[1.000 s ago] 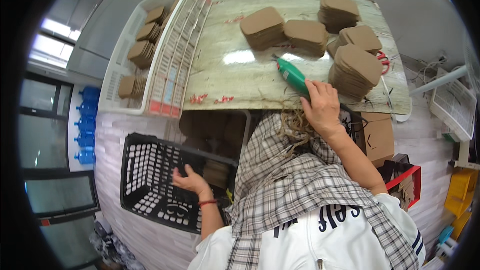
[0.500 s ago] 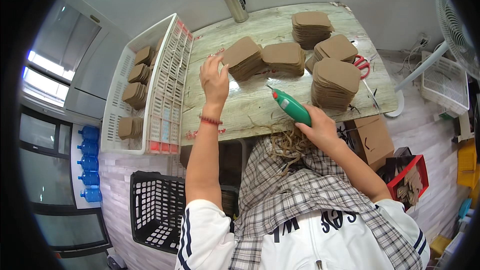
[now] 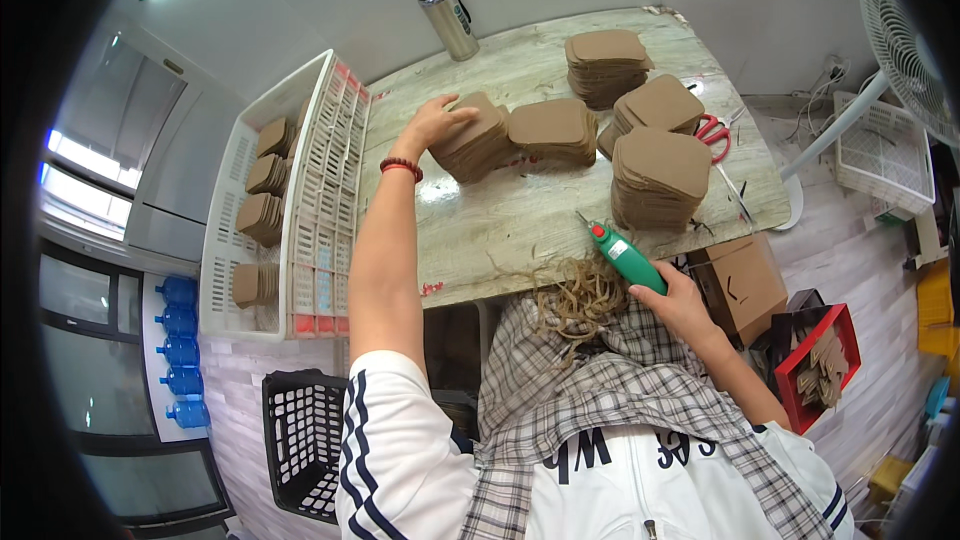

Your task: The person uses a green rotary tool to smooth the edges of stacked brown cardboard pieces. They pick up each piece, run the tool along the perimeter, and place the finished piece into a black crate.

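Note:
My left hand (image 3: 433,125) rests at the left corner of a stack of brown rounded-corner card pieces (image 3: 474,152), fingers stretched over its top. Whether a piece is pinched there does not show. In my right hand (image 3: 680,304), near the table's front edge, is a green pen-shaped hand tool (image 3: 630,258) with a red collar and thin metal tip. Its tip points up and left, apart from the stacks. A second stack (image 3: 552,130) stands right beside the first. Tangled tan strips (image 3: 578,298) lie between the table edge and my plaid apron.
More card stacks (image 3: 660,175) stand at the table's right, beside red-handled scissors (image 3: 713,135). A white crate (image 3: 325,210) with card bundles flanks the left. A metal flask (image 3: 447,18) stands at the back. Below are a black basket (image 3: 300,440), a cardboard box (image 3: 742,285) and a red box (image 3: 850,340).
My left hand has moved from just left of the first stack onto its corner. My right hand has drawn the green tool back toward me and to the right.

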Tool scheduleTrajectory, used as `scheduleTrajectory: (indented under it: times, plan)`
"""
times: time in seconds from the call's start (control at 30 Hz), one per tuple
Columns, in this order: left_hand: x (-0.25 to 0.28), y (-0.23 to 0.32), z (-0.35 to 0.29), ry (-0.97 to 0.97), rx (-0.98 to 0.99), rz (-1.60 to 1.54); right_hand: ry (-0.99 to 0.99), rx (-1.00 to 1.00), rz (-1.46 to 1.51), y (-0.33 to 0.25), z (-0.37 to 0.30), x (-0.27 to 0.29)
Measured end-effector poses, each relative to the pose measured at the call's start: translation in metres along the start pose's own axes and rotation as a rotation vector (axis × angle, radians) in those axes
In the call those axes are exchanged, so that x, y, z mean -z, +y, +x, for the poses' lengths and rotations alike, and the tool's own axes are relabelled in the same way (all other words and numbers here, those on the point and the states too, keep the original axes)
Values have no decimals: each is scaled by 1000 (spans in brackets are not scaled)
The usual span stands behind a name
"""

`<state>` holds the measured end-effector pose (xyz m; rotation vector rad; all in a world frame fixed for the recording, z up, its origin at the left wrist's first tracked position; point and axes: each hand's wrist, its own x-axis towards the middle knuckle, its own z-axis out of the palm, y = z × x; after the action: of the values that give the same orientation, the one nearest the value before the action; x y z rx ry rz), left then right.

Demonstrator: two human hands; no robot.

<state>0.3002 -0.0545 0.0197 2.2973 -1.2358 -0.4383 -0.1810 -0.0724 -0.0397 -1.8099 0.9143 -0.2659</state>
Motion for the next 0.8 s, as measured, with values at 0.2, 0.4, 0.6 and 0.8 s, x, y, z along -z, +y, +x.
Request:
scheduleTrajectory:
  times: [0.2, 0.4, 0.6, 0.8]
  plan:
    - [8, 12, 8, -393, 204, -188, 14, 30, -17, 2, -2, -4]
    - [20, -4, -34, -511, 195, -239, 6, 36, -9, -5, -5, -2]
    - [-27, 26, -123, -310, 102, -335, -37, -12, -40, 0, -1, 3]
    - [-67, 96, -114, -246, 39, -349, -28, -81, 17, 14, -13, 11]
